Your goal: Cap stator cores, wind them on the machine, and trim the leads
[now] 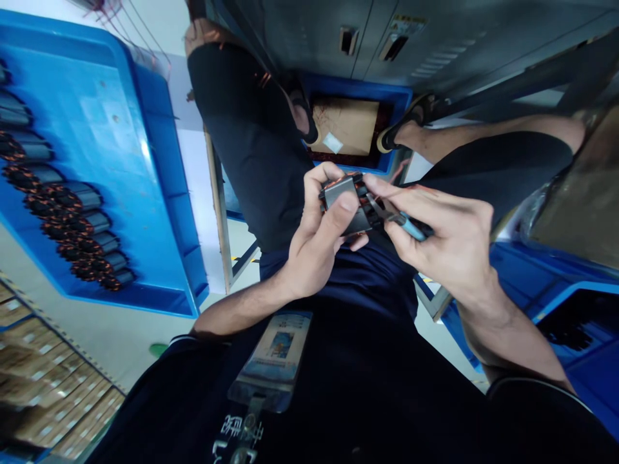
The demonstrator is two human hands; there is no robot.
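Observation:
My left hand (322,235) is wrapped round a motor stator (341,189), its thumb pressed on the grey laminated side. Dark slots and copper windings show at the stator's right end. My right hand (438,229) grips small blue-handled pliers (409,225), whose metal jaws point at that wound end. Its thumb and forefinger are close to the stator's edge. A thin copper wire (400,169) sticks out above the right fingers. Exactly where the jaws touch is hard to make out.
On the left, a blue tray (145,161) holds several stacked stators (82,222). Between the feet sits a blue bin (358,87) with cardboard (355,119) and wire scraps. Blue bins (527,274) stand at the right. Grey cabinet doors (309,45) are ahead.

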